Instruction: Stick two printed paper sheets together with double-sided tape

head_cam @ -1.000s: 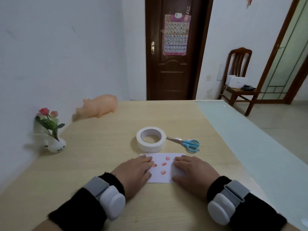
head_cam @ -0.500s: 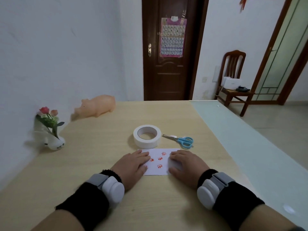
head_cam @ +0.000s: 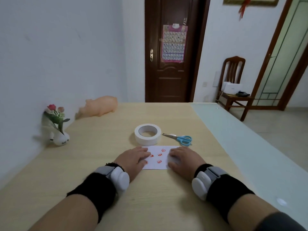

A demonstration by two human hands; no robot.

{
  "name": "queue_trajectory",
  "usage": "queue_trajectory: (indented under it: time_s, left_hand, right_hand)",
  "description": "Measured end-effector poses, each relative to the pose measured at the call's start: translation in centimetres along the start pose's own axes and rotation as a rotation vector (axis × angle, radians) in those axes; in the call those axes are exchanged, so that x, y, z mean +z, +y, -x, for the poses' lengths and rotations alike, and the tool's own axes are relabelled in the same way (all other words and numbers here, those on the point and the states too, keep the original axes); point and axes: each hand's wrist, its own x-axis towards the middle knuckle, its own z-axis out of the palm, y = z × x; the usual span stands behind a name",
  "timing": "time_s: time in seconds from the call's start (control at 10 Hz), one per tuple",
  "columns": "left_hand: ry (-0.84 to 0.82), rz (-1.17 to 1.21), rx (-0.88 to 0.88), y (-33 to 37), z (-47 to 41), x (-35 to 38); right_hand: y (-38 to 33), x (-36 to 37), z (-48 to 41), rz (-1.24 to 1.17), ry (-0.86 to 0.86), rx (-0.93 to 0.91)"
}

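A small white printed paper sheet [head_cam: 159, 157] with red marks lies flat on the wooden table [head_cam: 100, 147]. My left hand [head_cam: 133, 160] rests palm down on its left side, fingers spread. My right hand [head_cam: 182, 160] lies flat on its right side. Whether a second sheet lies under it I cannot tell. A white roll of double-sided tape [head_cam: 147, 136] stands just behind the paper. Blue-handled scissors [head_cam: 180, 139] lie to the right of the roll.
A pale orange toy pig [head_cam: 100, 106] sits at the back left by the wall. A small white vase with flowers [head_cam: 57, 126] stands at the left edge. A pale green strip [head_cam: 241, 139] runs along the table's right side. A wooden chair [head_cam: 233, 87] stands beyond.
The camera has tilted up and pulled back, so more of both forearms shows. Both hands stay flat on the paper in the same places.
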Motion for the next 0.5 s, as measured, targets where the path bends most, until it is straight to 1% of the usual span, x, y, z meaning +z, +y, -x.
queue_trajectory:
  time_s: [0.1,0.3,0.4,0.5]
  left_hand:
    - [0.000,-0.010,0.003,0.0,0.0,0.1]
    - [0.059,0.001,0.013,-0.5,-0.3,0.4]
    - [0.015,-0.027,-0.038,-0.5,-1.3,-0.6]
    - [0.031,0.195,-0.121,0.9,-4.3,-5.1]
  right_hand:
    - [0.1,0.1,0.0,-0.007,0.003,0.004]
    - [0.3,0.1,-0.1,-0.033,0.015,-0.006]
    - [-0.1,-1.5,-1.0,0.061,-0.094,-0.009]
    - [-1.8,-5.2,-3.2,-0.050,-0.085,0.035]
